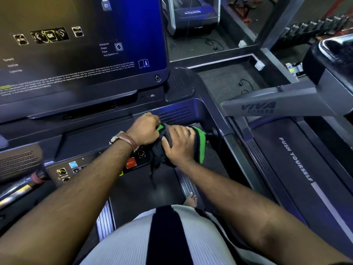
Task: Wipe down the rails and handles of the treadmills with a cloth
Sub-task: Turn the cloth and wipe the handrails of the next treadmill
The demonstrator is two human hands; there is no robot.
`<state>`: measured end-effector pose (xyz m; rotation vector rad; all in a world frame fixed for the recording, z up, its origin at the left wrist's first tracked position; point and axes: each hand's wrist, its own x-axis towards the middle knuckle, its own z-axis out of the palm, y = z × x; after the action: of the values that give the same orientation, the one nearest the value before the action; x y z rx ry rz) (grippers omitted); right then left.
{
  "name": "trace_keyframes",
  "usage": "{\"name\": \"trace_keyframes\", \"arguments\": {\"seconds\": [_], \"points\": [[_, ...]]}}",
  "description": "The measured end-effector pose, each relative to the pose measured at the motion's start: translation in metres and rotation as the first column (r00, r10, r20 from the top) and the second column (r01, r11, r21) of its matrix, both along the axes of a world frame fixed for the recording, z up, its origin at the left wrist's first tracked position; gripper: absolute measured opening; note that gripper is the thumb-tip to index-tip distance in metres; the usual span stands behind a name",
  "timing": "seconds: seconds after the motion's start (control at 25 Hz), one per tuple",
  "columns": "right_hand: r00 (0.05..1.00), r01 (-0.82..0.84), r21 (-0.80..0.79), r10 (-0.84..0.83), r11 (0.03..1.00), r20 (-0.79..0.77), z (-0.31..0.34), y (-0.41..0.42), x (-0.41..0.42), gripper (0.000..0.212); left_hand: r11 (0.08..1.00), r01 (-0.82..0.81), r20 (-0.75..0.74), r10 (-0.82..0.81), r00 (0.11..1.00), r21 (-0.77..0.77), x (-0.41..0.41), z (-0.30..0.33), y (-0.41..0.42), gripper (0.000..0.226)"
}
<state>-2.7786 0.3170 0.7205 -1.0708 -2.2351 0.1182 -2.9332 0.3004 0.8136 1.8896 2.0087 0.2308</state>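
the person stood on the treadmill belt, both arms reaching forward to the right end of the console. the cloth, dark grey with a bright green edge, was bunched over the right handle, a short dark bar whose long axis ran left to right and whose far end met the console's right side wall. the right hand lay on top of the cloth with fingers curled down around it, pressing it onto the bar. the left hand, with a brown-strapped watch on the wrist, was closed in a fist pinching the cloth's left end, just beside the right hand and touching the same bundle. a loose tail of cloth hung down below the hands, over the edge of the button panel near the red stop button.

above the hands sat a vent grille, close over the bar, and the big screen rose beyond it. to the right the side wall closed in the handle; past it lay the neighbouring treadmill, with a narrow gap between. below the hands the belt was open. at far left a shiny rail slanted toward the console.
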Motion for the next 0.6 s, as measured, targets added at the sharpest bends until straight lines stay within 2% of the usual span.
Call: {"name": "trace_keyframes", "arguments": {"seconds": [0.04, 0.12, 0.2, 0.24, 0.32, 0.4, 0.44, 0.48, 0.52, 0.6], "points": [[0.991, -0.110, 0.079, 0.103, 0.991, 0.088, -0.001, 0.012, 0.018, 0.044, 1.000, -0.002, 0.003, 0.002, 1.000, -0.004, 0.000, 0.000, 0.000, 0.020], [0.966, -0.199, 0.157, 0.166, 0.967, 0.196, -0.001, 0.041, 0.053, 0.053, 1.000, -0.004, -0.005, 0.004, 1.000, 0.001, 0.002, 0.001, -0.001, 0.019], [0.971, -0.164, 0.129, 0.137, 0.978, 0.194, 0.001, 0.058, 0.074, 0.050, 1.000, -0.021, -0.007, 0.021, 1.000, 0.009, 0.004, 0.002, -0.002, 0.025], [0.985, -0.107, 0.088, 0.094, 0.990, 0.145, 0.002, 0.060, 0.076, 0.046, 1.000, -0.024, -0.011, 0.024, 1.000, 0.008, 0.004, 0.002, -0.003, 0.026], [0.990, 0.126, -0.042, -0.129, 0.991, -0.063, 0.007, 0.046, 0.055, 0.034, 1.000, -0.015, -0.025, 0.015, 1.000, 0.000, 0.004, 0.002, -0.006, 0.026], [0.871, 0.391, -0.213, -0.434, 0.896, -0.228, 0.016, 0.023, 0.011, 0.026, 1.000, -0.017, -0.033, 0.017, 0.999, 0.012, 0.004, 0.002, -0.007, 0.023], [0.836, 0.443, -0.249, -0.497, 0.861, -0.231, 0.018, 0.010, -0.009, 0.023, 0.999, -0.021, -0.030, 0.022, 0.999, 0.026, 0.005, 0.003, -0.007, 0.021], [0.856, 0.427, -0.242, -0.476, 0.871, -0.204, 0.018, -0.002, -0.022, 0.021, 0.999, -0.025, -0.026, 0.026, 0.999, 0.042, 0.005, 0.004, -0.008, 0.020], [0.906, 0.350, -0.212, -0.388, 0.912, -0.171, 0.017, -0.011, -0.026, 0.020, 0.998, -0.027, -0.019, 0.028, 0.999, 0.054, 0.005, 0.004, -0.008, 0.019], [0.989, 0.128, -0.085, -0.134, 0.988, -0.067, 0.011, -0.009, -0.006, 0.027, 0.998, -0.014, -0.007, 0.014, 1.000, 0.056, 0.003, 0.004, -0.009, 0.019]]}}
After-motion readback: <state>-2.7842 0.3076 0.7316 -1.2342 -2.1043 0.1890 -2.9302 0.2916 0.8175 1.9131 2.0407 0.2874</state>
